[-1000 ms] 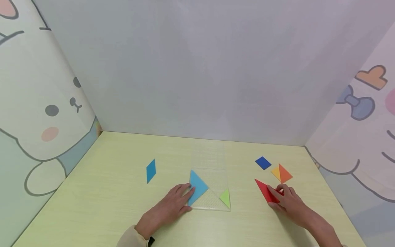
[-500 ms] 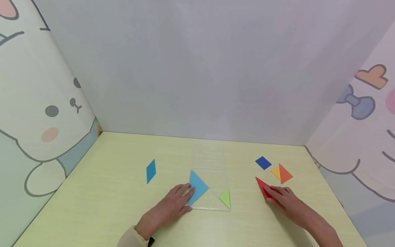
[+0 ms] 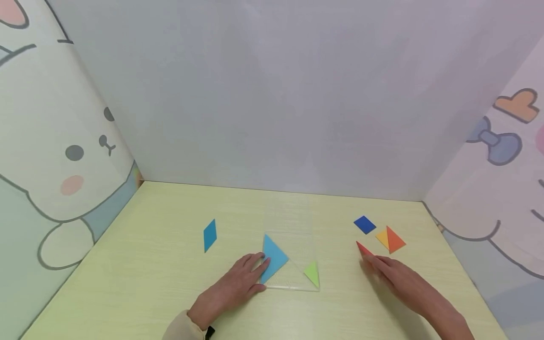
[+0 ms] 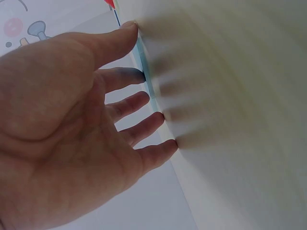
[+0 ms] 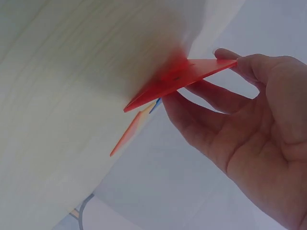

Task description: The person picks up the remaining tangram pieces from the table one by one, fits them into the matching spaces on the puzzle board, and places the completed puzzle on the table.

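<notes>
My right hand (image 3: 403, 283) pinches a red triangular tangram piece (image 5: 182, 79) between thumb and fingers. In the right wrist view the piece is tilted, its lower corner close over the table; the head view shows only its far tip, the rest lying behind my fingers. My left hand (image 3: 233, 288) rests with spread, mostly straight fingers at the left edge of a clear tray (image 3: 291, 288). Its fingertips touch that edge and a large light blue triangle (image 3: 275, 257) lying in the tray. A small green triangle (image 3: 312, 274) sits at the tray's right side.
Right of the tray lie a dark blue square (image 3: 364, 225), a small yellow triangle (image 3: 383, 237) and an orange triangle (image 3: 395, 240), the last two side by side. A blue parallelogram (image 3: 210, 235) is on the left. Cartoon-printed panels (image 3: 85, 156) flank the table.
My right hand has turned the red triangle from lying nearly flat to a steeper tilt, so less of it shows from above. The left hand stays in place.
</notes>
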